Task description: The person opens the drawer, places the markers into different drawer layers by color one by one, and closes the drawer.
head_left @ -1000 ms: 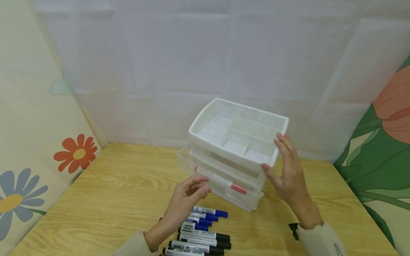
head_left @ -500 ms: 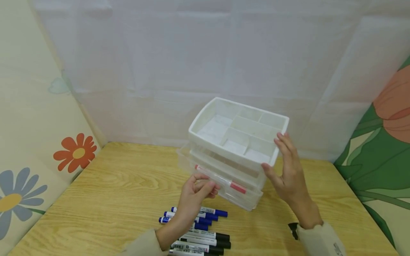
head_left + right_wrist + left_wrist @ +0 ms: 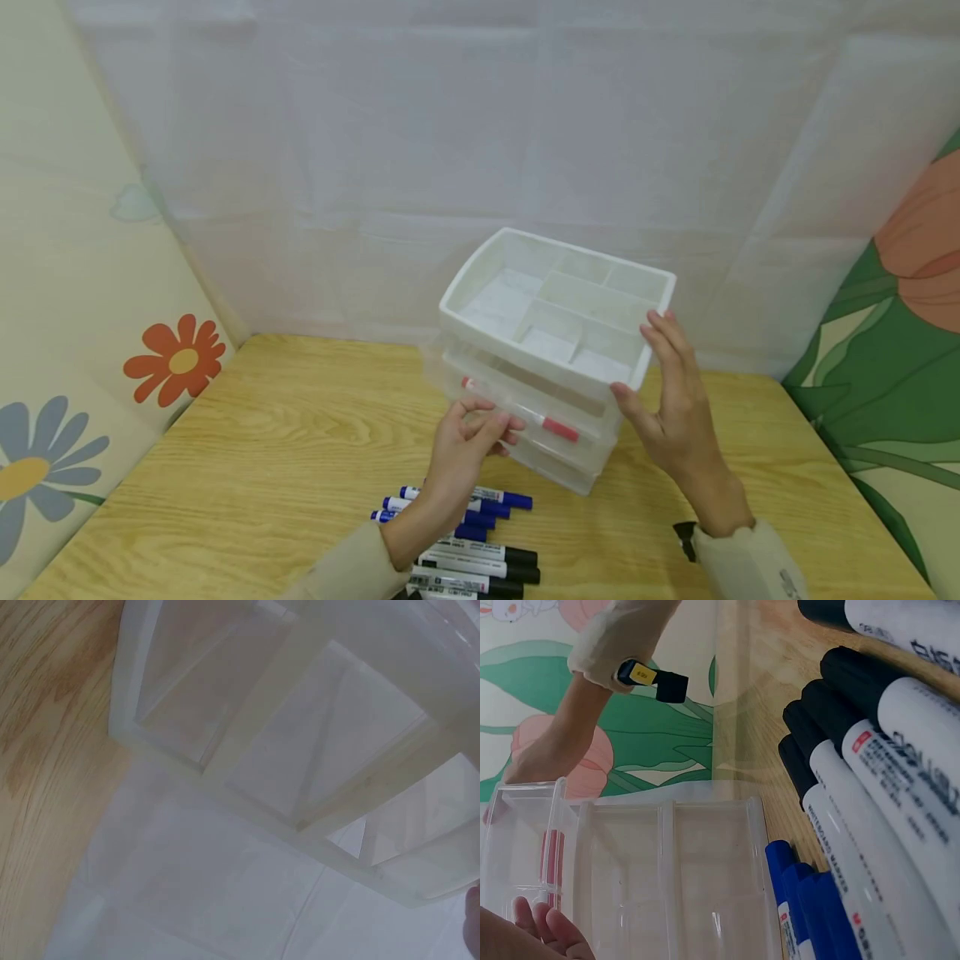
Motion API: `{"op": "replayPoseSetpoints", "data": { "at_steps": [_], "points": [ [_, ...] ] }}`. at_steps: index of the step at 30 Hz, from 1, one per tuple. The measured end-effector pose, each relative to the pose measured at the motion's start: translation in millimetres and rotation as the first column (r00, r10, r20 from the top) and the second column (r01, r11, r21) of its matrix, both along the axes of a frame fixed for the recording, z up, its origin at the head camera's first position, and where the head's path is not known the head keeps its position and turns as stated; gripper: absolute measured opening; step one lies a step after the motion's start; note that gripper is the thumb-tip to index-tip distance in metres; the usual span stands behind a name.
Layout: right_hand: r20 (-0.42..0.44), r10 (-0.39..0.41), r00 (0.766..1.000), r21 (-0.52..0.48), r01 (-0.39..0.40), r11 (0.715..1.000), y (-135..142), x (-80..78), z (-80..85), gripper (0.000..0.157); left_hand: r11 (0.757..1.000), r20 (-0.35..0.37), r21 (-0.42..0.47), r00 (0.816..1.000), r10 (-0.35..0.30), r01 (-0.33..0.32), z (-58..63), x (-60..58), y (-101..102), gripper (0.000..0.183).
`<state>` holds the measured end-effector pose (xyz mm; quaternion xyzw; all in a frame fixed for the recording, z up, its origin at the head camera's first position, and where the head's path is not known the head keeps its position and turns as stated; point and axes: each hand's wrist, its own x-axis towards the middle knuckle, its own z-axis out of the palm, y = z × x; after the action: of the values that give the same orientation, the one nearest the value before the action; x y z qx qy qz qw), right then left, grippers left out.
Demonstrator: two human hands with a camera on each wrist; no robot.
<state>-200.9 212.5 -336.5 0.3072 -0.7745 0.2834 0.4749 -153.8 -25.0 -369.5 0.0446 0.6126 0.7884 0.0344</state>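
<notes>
A white desktop organizer [image 3: 551,379], with a divided tray on top and clear drawers below, stands at an angle on the table. Its upper clear drawer [image 3: 585,454] sticks out a little and holds a marker with red ends [image 3: 560,429]. My left hand [image 3: 461,446] touches the drawer's front with its fingertips, thumb near the fingers; in the left wrist view the fingertips [image 3: 544,919] are right at the drawer. With straight fingers, my right hand [image 3: 678,408] rests on the right side of the top tray, thumb at the front corner. A fingertip shows in the right wrist view.
Several blue-capped markers [image 3: 506,500] and black-capped markers [image 3: 517,575] lie in a row in front of the organizer, partly under the left forearm. A white sheet [image 3: 375,167] hangs behind the wooden table [image 3: 300,433]; flower-printed panels stand at both sides.
My left hand has moved right and forward onto the drawer's front. The drawer with the red marker has slid further into the organizer. My right hand has stayed in place.
</notes>
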Motion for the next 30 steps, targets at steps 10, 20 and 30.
{"op": "replayPoseSetpoints", "data": {
  "at_steps": [10, 20, 30],
  "points": [
    [-0.015, 0.003, 1.000, -0.002, -0.003, 1.000, 0.2, -0.3, -0.1, 0.074, 1.000, -0.027, 0.000, 1.000, -0.013, 0.013, 0.1, -11.4, 6.7, 0.031],
    [0.006, 0.002, 1.000, 0.004, -0.002, 1.000, 1.0, 0.8, 0.1, 0.074, 1.000, -0.044, -0.007, 0.999, -0.013, 0.012, -1.4, -21.8, 13.1, 0.028],
    [0.018, -0.001, 1.000, 0.001, 0.001, 1.000, 1.6, 2.3, 0.5, 0.074, 1.000, -0.056, -0.027, 0.998, 0.009, -0.011, 1.5, -32.0, 21.0, 0.023]
  ]
}}
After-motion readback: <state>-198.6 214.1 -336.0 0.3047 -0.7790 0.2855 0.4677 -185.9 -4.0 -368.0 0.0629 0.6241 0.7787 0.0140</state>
